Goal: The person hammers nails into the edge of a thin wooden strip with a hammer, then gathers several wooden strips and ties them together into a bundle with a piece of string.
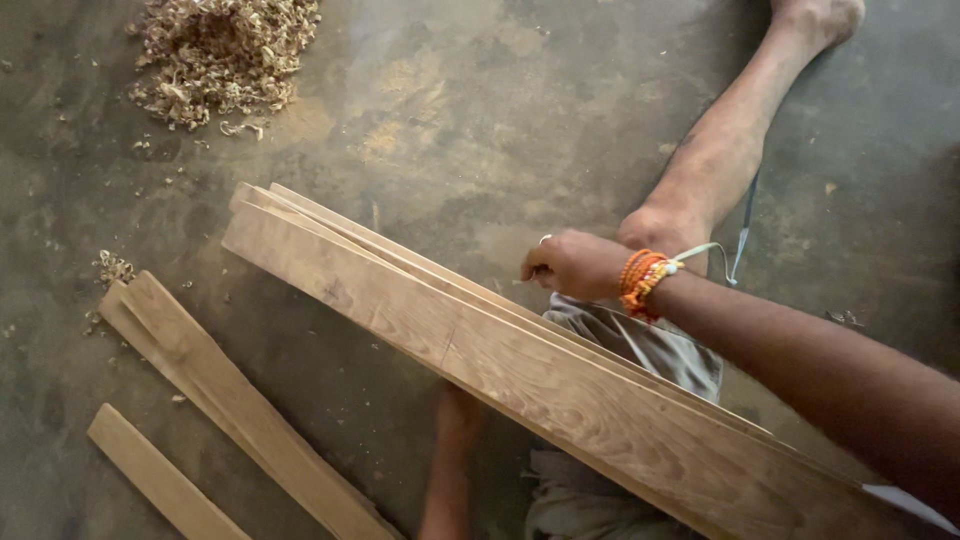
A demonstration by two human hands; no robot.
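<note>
While the right hand grips the far edge of the long pale wooden planks, the left hand beneath them stays hidden, its grip impossible to tell.

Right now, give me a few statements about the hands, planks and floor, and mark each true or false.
1. The right hand rests on the far edge of the stacked planks. True.
2. The left hand grips a hammer. False: it reaches under the planks, and nothing shows in it.
3. A pile of shavings lies on the floor at top left. True.
4. The right wrist is bare. False: it wears orange bands.
5. Loose planks lie on the floor to the left of the stack. True.
6. The shavings cover the stack. False: they lie apart from it.
</note>
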